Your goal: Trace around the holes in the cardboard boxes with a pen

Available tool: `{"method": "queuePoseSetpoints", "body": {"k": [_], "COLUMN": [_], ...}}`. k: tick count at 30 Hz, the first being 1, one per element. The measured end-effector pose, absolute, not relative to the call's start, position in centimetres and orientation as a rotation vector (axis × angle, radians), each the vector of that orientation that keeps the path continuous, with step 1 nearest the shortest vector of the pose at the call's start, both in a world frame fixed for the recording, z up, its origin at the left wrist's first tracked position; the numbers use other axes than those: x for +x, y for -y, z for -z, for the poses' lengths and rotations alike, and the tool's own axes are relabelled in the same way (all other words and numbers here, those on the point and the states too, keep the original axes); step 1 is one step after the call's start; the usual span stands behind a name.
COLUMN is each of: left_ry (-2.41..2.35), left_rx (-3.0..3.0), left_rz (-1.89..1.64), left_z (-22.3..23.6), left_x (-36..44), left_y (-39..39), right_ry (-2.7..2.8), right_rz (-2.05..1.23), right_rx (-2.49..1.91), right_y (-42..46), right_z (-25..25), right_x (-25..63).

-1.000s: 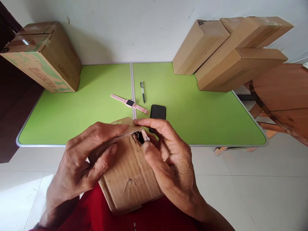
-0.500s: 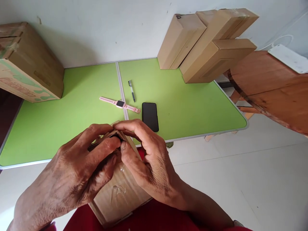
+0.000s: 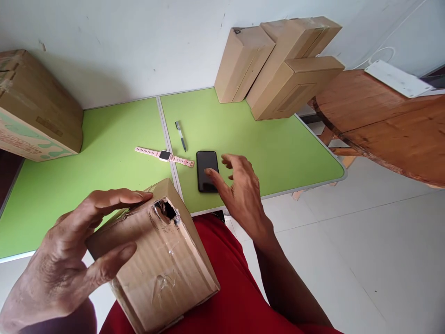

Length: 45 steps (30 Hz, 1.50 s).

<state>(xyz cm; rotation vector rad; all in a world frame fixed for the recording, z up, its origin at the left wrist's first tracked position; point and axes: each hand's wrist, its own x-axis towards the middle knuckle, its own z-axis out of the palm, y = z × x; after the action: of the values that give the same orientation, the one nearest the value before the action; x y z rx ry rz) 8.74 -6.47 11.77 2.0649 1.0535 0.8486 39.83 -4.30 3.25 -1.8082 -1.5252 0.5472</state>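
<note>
My left hand (image 3: 73,250) grips a small taped cardboard box (image 3: 160,264) that rests on my lap; a torn hole shows in its top corner. My right hand (image 3: 239,190) hovers open with spread fingers just right of a black phone (image 3: 207,170) lying on the green table (image 3: 104,176). A pink wristwatch (image 3: 164,156) lies flat across the table's middle seam, and a pen (image 3: 180,135) lies behind the phone.
A large printed carton (image 3: 31,111) stands at the table's far left. Three long brown boxes (image 3: 274,65) lean stacked against the wall at the far right. A wooden stool (image 3: 382,120) with a white power strip (image 3: 396,79) stands right of the table.
My right hand has left the torn corner of the box and moved forward to the phone. My left hand now holds the box alone. The view has swung to the right.
</note>
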Motion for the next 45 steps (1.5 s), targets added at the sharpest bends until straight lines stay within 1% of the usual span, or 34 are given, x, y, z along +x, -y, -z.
{"method": "queuePoseSetpoints", "body": {"k": [2,3,5,9,12,19,23,26,30,33,36,38,40,42,43,45], "left_ry": [-0.982,-0.972,-0.983,-1.075,-1.152,-1.196,-1.203,-1.249,-1.267,-1.211,-1.235,-1.228,-1.196,-1.182,-1.176,-1.151], "left_rx": [2.043,2.007,1.843,1.466,1.376,1.377,1.416,1.346,1.25,1.28,1.263,1.241,1.226,1.226,1.237,1.288], "left_rz": [-0.862,-0.866,-0.924,-1.142,-1.234,-1.111,-1.093,-1.148,-1.268,-1.313,-1.248,-1.198,-1.199,-1.212,-1.211,-1.191], "left_z": [-11.1,-10.7,-9.6,-7.4,-6.6,-6.8,-6.2,-5.7,-5.5,-6.0,-7.1,-7.7,-8.0,-8.0,-7.9,-7.8], "left_x": [8.4,8.5,9.0,10.9,12.1,12.0,11.1,10.8,11.2,11.8,12.6,13.2,13.6,13.8,13.9,14.0], "left_y": [6.3,6.3,6.5,7.9,8.7,8.8,9.1,9.7,10.1,9.4,8.2,7.6,7.2,7.1,7.2,7.4], "right_ry": [1.617,1.647,1.668,1.618,1.576,1.601,1.663,1.746,1.788,1.72,1.637,1.58,1.428,1.097,1.019,1.016], "right_rz": [-0.533,-0.566,-0.605,-0.604,-0.627,-0.618,-0.562,-0.53,-0.677,-0.822,-0.967,-1.045,-1.119,-1.185,-1.18,-1.17], "right_rx": [-2.255,-2.392,-2.485,-2.506,-2.532,-2.514,-2.437,-2.312,-2.228,-2.209,-2.089,-1.953,-1.673,-1.144,-0.944,-0.733], "right_y": [2.8,2.2,1.2,-0.1,-0.7,-2.2,-6.0,-10.0,-14.9,-16.8,-16.3,-14.3,-11.1,-6.8,-4.5,0.3], "right_z": [-0.9,0.0,1.2,2.1,2.3,2.0,0.8,0.0,0.5,1.1,0.8,-0.3,-2.2,-4.5,-5.8,-7.9], "right_x": [40.7,40.8,40.1,38.1,37.6,38.9,39.4,38.2,35.7,35.3,36.8,38.4,39.8,40.7,40.8,40.4]}}
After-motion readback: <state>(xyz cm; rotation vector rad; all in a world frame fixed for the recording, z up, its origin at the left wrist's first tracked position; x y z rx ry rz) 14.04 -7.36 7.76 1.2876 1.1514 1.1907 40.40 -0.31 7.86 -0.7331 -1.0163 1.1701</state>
